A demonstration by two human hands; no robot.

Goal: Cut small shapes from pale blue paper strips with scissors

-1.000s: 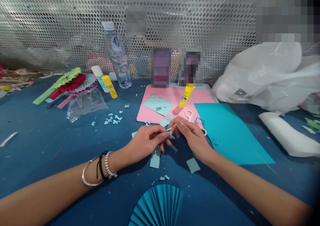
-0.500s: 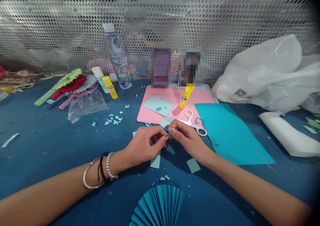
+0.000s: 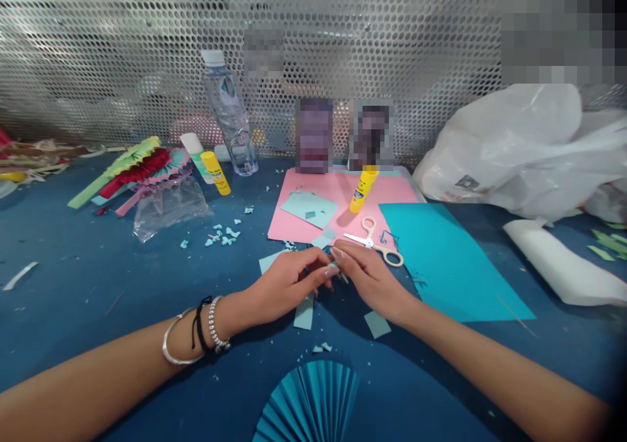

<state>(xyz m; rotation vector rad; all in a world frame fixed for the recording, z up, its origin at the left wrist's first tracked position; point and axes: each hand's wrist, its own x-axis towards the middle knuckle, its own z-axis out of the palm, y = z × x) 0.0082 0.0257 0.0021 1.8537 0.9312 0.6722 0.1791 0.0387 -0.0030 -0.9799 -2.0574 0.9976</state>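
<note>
My left hand [image 3: 289, 282] and my right hand [image 3: 375, 279] meet at the middle of the blue table, fingertips pinched together. Between them is a small light piece, mostly hidden by the fingers. White-handled scissors [image 3: 390, 256] lie just beyond my right hand, partly on pink paper [image 3: 281, 223]. A pale green strip [image 3: 304, 313] is under my left hand, and a pale green square [image 3: 377, 324] lies below my right hand. Nearer to me is a pleated blue paper fan [image 3: 313, 403].
A yellow glue stick [image 3: 363, 190] stands on the pink paper. Turquoise paper [image 3: 455, 266] and a white plastic bag [image 3: 504, 148] are to the right. At the left are folded fans [image 3: 132, 171], more glue [image 3: 215, 173], a bottle [image 3: 230, 112] and paper scraps [image 3: 226, 236].
My fingertips have drawn closer together, and my right fingers now lie more over the small piece. The scissors' blades show more. The camera view has shifted slightly.
</note>
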